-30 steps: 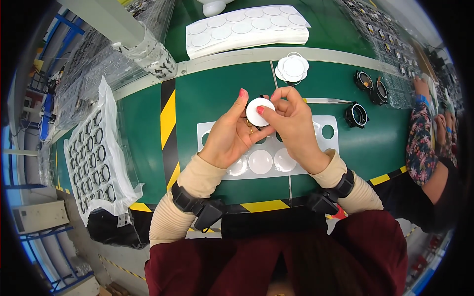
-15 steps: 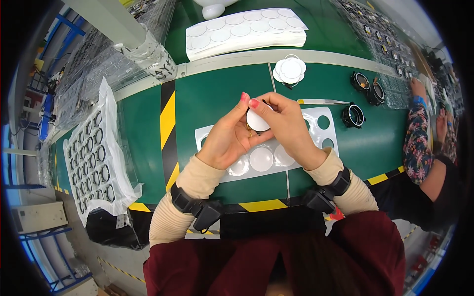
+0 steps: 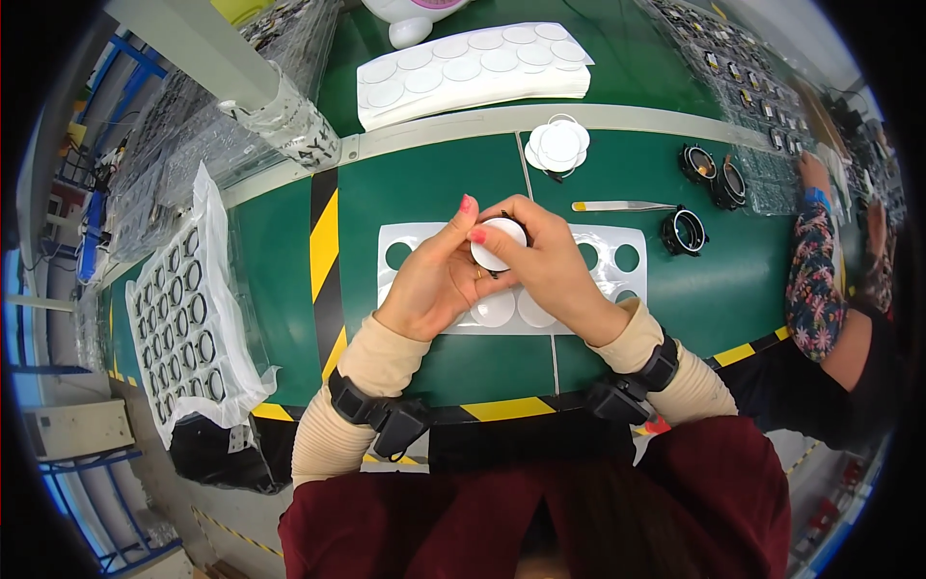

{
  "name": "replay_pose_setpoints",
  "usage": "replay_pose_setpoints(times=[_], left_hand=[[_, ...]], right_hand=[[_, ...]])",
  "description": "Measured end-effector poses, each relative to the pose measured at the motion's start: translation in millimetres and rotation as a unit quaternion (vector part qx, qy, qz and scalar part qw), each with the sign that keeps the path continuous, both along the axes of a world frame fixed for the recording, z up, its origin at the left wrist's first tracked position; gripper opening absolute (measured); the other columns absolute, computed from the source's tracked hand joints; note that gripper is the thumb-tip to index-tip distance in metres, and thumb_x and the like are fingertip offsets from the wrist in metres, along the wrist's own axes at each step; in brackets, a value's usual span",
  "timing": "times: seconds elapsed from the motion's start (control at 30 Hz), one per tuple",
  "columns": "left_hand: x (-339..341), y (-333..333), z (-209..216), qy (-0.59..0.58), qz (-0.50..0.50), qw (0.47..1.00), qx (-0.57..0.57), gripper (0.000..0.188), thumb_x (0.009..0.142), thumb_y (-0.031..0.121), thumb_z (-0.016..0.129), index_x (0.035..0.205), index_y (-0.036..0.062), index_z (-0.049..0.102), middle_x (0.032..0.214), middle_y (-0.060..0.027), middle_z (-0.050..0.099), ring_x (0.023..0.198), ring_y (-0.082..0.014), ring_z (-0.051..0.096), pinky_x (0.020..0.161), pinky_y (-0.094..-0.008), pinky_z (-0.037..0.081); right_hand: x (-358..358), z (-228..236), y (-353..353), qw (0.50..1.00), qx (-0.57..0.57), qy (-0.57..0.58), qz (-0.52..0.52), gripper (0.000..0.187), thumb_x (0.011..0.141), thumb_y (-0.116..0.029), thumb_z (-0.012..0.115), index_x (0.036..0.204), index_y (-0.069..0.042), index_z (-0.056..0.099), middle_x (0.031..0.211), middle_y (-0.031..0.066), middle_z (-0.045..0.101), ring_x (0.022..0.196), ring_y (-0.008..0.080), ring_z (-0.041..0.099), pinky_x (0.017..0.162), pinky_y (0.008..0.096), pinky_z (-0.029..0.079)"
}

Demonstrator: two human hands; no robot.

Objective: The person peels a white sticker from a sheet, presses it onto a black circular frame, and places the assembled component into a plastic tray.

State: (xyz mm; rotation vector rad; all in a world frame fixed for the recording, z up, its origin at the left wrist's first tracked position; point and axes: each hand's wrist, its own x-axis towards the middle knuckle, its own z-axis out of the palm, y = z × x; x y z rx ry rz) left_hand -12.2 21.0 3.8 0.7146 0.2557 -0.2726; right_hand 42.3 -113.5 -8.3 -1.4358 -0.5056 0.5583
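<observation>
Mid-frame, fingers of our left hand (image 3: 424,288) and right hand (image 3: 564,275) grasp the white disc (image 3: 488,258), likely light, best rim-held.

Green bench (image 3: 415,174) | white holed sheet (image 3: 606,280) | tweezers (image 3: 622,206) | three black rings (image 3: 667,234) | white disc pile (image 3: 558,145) | striped tape (image 3: 325,241)

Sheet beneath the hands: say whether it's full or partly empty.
Partly empty: the sheet has round holes showing green table, and some white discs.

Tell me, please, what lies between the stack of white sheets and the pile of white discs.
In the head view, a pale rail runs between the stack of white sheets and the pile of white discs.
</observation>
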Motion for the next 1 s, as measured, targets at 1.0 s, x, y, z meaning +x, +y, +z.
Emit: replay_pose_setpoints(times=[1.0], left_hand=[[6,12,-18,-0.002,0.069,0.993,-0.1,0.03,0.097,0.026,0.036,0.081,0.002,0.043,0.1,-0.02,0.056,0.104,-0.0318,0.055,0.096,-0.0425,0.044]], right_hand=[[39,35,-14,0.908,-0.078,-0.366,-0.187,0.011,0.076,-0.007,0.065,0.083,0.0,0.062,0.103,0.0091,0.056,0.09,0.0198,0.056,0.069,0.0302,0.046]])
